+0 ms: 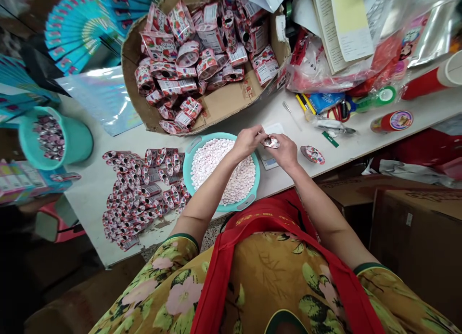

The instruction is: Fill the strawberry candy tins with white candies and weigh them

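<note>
Between my hands is a small open packet, pink and white with a dark opening facing up. My left hand pinches its left edge, above the right rim of a teal basin full of small pale candies. On the packet's other side, my right hand has its fingers closed round the edge. Under the hands, a white scale is partly hidden. Another packet lies on the table just right of my right hand.
Many packets stand in rows left of the basin. A cardboard box of packets is behind. A teal bucket stands far left; papers, tape and a red cup lie right.
</note>
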{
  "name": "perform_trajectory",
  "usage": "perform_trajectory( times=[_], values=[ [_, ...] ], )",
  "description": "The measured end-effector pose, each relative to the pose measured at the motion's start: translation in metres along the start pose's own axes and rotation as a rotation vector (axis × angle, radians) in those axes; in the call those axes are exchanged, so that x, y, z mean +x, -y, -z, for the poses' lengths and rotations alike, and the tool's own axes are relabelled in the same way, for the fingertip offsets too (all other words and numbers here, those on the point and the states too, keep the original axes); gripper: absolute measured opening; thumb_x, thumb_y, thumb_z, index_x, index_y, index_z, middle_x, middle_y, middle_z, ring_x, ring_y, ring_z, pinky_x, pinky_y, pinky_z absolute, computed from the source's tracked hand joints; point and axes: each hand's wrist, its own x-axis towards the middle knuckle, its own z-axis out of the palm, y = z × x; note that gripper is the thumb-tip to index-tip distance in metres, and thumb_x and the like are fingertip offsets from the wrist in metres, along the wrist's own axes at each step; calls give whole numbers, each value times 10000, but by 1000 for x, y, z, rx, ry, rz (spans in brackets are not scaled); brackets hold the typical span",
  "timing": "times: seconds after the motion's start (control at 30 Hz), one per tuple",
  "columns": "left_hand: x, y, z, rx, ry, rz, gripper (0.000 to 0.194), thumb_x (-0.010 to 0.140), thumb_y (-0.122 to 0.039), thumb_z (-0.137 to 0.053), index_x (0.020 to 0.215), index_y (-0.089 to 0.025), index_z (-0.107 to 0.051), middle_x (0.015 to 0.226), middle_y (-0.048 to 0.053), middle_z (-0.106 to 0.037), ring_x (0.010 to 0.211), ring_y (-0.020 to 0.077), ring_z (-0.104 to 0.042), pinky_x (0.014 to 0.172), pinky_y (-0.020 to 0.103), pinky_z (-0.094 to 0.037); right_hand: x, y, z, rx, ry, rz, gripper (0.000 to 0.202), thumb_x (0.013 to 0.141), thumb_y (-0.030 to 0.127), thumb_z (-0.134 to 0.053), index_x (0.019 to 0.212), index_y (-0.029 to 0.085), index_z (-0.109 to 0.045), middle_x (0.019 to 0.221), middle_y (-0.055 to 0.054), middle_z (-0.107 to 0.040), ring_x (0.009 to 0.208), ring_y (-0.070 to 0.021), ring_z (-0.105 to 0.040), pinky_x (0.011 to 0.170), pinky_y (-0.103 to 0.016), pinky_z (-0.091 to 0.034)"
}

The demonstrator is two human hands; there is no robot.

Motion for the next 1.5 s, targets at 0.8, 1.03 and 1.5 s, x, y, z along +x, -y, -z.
perform_trajectory(
  times=[0.8, 1.03, 1.5],
  values=[
    [-111, 123, 1, 284, -396, 284, 344, 978, -407, -506, 1219, -189, -621, 1406, 155, -550, 1318, 307, -466, 1113, 445, -332, -53, -82, 51, -107, -443, -100, 689, 820, 550, -700, 1364, 165, -527, 1360, -179, -551, 1315, -331, -463, 1152, -557, -333],
    [-116, 115, -9, 333, -227, 287, 309, 1017, -383, -405, 1076, -188, -638, 1138, 151, -656, 1104, 301, -555, 971, 403, -406, -91, -145, 47, 3, -407, -368, 576, 681, 529, -764, 1107, 159, -644, 1084, -102, -659, 965, -233, -579, 971, -477, -485],
    [-142, 96, 29, 325, -236, 294, 173, 929, -306, -519, 872, -224, -660, 964, 95, -716, 989, 281, -595, 877, 380, -428, -120, -123, 46, 273, -492, -366, 514, 712, 491, -770, 1074, 147, -647, 1040, -85, -679, 923, -210, -629, 890, -404, -549]
  ],
)
